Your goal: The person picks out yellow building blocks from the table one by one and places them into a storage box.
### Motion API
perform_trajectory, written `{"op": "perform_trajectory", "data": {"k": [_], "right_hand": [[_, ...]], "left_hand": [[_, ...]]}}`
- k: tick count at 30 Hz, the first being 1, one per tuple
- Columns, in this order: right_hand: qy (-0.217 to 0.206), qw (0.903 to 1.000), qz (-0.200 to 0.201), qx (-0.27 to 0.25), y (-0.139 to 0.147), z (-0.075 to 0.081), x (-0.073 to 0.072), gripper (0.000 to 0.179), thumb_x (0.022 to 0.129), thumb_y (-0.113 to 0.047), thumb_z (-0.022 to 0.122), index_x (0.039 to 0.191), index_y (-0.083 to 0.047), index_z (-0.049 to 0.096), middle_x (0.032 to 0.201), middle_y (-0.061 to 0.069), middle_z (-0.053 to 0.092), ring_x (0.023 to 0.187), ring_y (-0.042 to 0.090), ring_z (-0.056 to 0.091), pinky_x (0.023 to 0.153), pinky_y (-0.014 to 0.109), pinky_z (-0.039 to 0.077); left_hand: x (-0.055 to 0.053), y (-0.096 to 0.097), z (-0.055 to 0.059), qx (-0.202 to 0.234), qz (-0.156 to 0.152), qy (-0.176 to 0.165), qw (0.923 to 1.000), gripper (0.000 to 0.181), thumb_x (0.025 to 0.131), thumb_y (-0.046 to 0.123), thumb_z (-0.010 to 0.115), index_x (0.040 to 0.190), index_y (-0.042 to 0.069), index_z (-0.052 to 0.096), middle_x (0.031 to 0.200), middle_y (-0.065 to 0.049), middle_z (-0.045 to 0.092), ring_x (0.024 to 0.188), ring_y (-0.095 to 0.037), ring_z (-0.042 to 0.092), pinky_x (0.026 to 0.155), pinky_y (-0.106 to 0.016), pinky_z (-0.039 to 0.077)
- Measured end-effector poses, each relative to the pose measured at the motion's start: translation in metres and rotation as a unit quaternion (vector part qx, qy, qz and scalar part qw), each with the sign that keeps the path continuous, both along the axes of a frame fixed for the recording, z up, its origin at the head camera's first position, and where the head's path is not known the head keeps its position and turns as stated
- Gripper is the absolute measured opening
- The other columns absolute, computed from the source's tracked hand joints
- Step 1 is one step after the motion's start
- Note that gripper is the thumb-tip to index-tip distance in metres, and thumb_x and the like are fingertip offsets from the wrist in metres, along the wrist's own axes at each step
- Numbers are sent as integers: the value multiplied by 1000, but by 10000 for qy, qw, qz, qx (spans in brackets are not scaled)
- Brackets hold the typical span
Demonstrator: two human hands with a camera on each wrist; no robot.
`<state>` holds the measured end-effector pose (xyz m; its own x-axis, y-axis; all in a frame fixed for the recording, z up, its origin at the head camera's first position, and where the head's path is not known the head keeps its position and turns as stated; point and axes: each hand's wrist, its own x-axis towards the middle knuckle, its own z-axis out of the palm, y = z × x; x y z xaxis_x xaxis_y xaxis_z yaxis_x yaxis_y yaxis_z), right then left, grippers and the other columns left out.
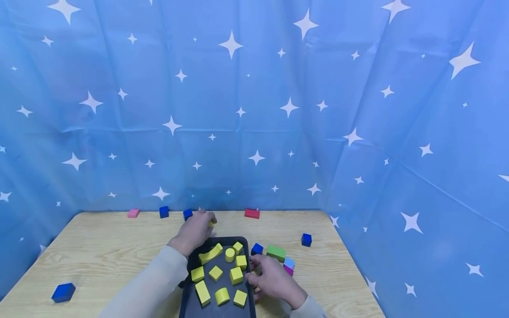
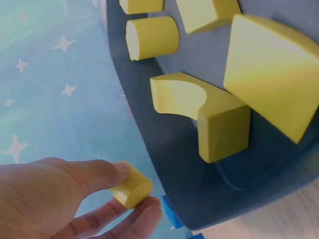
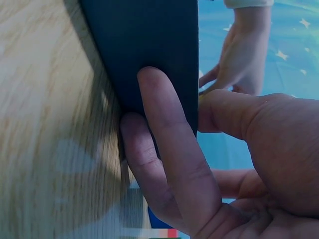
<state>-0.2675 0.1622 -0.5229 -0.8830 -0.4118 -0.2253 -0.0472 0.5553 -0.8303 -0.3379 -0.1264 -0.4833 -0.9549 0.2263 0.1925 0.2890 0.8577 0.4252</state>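
Observation:
My left hand (image 1: 195,232) pinches a small yellow cylinder block (image 2: 132,188) between thumb and fingers, just beyond the far left corner of the dark tray (image 1: 216,312). The tray's right side is gripped by my right hand (image 1: 275,278). In the right wrist view its fingers (image 3: 164,109) lie along the outer wall, with the thumb at the rim. Several yellow blocks lie in the tray, among them a curved block (image 1: 210,254), an upright cylinder (image 1: 229,255) and a cube (image 1: 236,275). The left wrist view shows an arch-shaped yellow block (image 2: 224,130) near the tray's corner.
Right of the tray lie a blue cube (image 1: 256,249), a green block (image 1: 276,252), a light blue block (image 1: 289,263) and a magenta block (image 1: 288,270). A red block (image 1: 252,213) and a pink block (image 1: 133,213) sit along the back edge. More blue blocks are scattered about.

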Motion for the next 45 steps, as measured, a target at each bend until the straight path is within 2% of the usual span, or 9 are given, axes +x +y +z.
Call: {"op": "perform_trajectory", "data": {"k": [4, 9, 13, 21, 26, 31, 36, 41, 45], "right_hand": [[-18, 10000, -12, -6, 0, 1, -1, 55, 108, -18, 82, 157, 2, 66, 125, 10, 78, 81, 19, 81, 63, 34, 69], [12, 10000, -32, -30, 1, 1, 0, 57, 109, -17, 82, 159, 4, 64, 126, 11, 78, 81, 20, 81, 61, 35, 69], [-6, 10000, -63, -66, 1, 2, 1, 59, 109, -16, 81, 161, 5, 62, 128, 12, 78, 82, 20, 82, 62, 36, 69], [-54, 9999, -78, -67, 0, 3, 3, 63, 109, -15, 81, 164, 6, 59, 132, 13, 76, 85, 20, 82, 63, 37, 70], [-92, 9999, -64, -102, 0, 2, 4, 63, 109, -15, 81, 164, 6, 58, 132, 14, 76, 86, 20, 82, 63, 37, 71], [-25, 9999, -32, -102, 1, 1, 4, 62, 109, -15, 80, 163, 7, 59, 129, 14, 77, 85, 20, 82, 63, 37, 70], [8, 10000, -25, -82, 1, 1, 4, 62, 109, -17, 81, 163, 6, 60, 127, 13, 78, 85, 20, 81, 63, 36, 70], [1, 9999, -12, -105, 0, 1, 4, 62, 109, -16, 81, 163, 6, 60, 128, 14, 78, 85, 20, 81, 64, 36, 70], [3, 10000, 4, -95, -1, 1, 4, 62, 109, -16, 81, 163, 6, 60, 128, 14, 78, 84, 20, 82, 63, 36, 70]], "left_hand": [[9, 0, 8, 35, -46, 117, 9999, 16, 104, 1, 83, 120, 3, 85, 115, -17, 78, 99, -27, 74, 91, -47, 72], [18, 1, 12, 10, -177, 241, 9996, 14, 103, 2, 85, 117, 5, 86, 108, -13, 77, 92, -21, 70, 85, -43, 71], [27, 2, 14, 45, -231, 255, 9994, 13, 102, 3, 86, 115, 7, 85, 107, -11, 77, 90, -18, 67, 85, -41, 70], [50, 2, 14, 287, -521, 194, 9980, 13, 102, 1, 86, 113, 8, 85, 103, -8, 74, 82, -12, 61, 69, -27, 59], [60, 2, 13, 363, -691, 134, 9969, 14, 101, 2, 88, 115, 7, 85, 102, -6, 76, 79, -11, 61, 68, -23, 57], [64, 3, 7, 446, -801, -34, 9958, 19, 102, 3, 87, 120, 4, 85, 104, -5, 76, 79, -11, 59, 68, -24, 54], [66, 3, -1, 474, -839, -204, 9951, 23, 101, 4, 88, 124, 3, 84, 109, -7, 78, 84, -13, 62, 72, -29, 58], [67, 6, -4, 509, -891, -261, 9944, 28, 99, 5, 89, 126, 1, 84, 112, -9, 77, 89, -14, 66, 77, -33, 63], [69, 7, -6, 522, -977, -260, 9935, 29, 100, 5, 89, 128, -2, 84, 113, -10, 76, 89, -14, 66, 76, -32, 62]]}}
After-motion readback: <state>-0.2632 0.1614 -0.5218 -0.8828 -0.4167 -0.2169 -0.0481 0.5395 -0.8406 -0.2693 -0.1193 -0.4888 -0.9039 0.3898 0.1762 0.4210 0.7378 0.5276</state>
